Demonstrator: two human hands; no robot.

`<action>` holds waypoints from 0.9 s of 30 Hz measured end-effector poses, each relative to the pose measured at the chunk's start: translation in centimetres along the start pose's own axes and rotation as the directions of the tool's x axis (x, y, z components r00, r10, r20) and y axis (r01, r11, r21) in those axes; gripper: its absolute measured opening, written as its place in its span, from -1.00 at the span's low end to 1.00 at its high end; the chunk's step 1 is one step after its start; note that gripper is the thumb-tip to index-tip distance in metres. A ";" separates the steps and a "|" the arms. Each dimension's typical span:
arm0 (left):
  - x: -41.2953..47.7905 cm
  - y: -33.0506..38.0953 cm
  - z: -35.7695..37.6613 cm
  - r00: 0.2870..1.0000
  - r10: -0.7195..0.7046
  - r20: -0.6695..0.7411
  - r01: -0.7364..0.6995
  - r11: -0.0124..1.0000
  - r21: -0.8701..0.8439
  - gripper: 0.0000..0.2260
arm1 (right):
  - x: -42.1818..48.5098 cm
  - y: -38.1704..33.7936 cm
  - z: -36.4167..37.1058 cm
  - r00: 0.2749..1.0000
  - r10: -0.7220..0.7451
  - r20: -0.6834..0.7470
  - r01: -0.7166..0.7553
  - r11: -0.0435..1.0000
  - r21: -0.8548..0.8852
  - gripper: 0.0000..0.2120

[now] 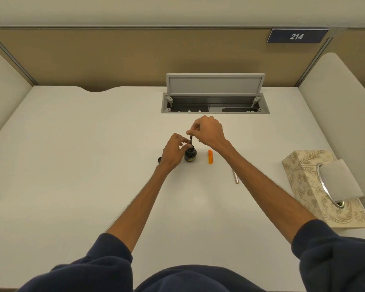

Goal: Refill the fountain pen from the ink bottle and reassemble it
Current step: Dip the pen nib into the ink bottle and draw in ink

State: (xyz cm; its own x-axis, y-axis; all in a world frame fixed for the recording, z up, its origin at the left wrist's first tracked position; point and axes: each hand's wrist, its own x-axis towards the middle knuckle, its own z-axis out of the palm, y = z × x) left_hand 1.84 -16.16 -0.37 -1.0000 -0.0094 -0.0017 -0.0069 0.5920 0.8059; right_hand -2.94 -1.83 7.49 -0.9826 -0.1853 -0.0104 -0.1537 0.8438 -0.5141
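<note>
A small dark ink bottle [190, 155] stands open on the white desk [93, 165]. My left hand [173, 151] grips it at the neck from the left. The pen's thin dark inner section [191, 139] points straight down into the bottle's mouth, pinched at its top end by the fingertips of my right hand [208, 131]. The bottle's black cap [159, 159] lies just left of my left wrist, partly hidden. An orange pen part [210, 157] lies to the right of the bottle. A thin pinkish pen part [236, 176] lies further right, beside my right forearm.
A patterned tissue box [303, 186] with a tissue sticking out sits at the right edge. An open cable hatch [215, 102] with its lid raised is set into the desk behind my hands. Partition walls close the desk on three sides.
</note>
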 end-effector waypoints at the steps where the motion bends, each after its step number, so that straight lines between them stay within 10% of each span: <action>1: 0.0 0.0 0.0 1.000 -0.001 0.001 0.001 1.000 0.002 -0.86 | 0.0 0.1 0.0 1.000 0.002 0.008 -0.002 1.000 0.000 -0.70; 27: -0.3 0.8 -0.5 1.000 -0.027 0.003 0.027 1.000 0.004 -0.83 | 0.8 1.5 -0.6 0.981 0.020 0.194 -0.070 0.963 0.258 -0.78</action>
State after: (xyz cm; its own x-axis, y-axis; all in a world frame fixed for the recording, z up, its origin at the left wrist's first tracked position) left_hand 2.15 -16.06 0.58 -0.9994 -0.0230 -0.0248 -0.0336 0.5948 0.8031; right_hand -4.02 -0.45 7.26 -0.9467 -0.2626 -0.1865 -0.0520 0.6960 -0.7162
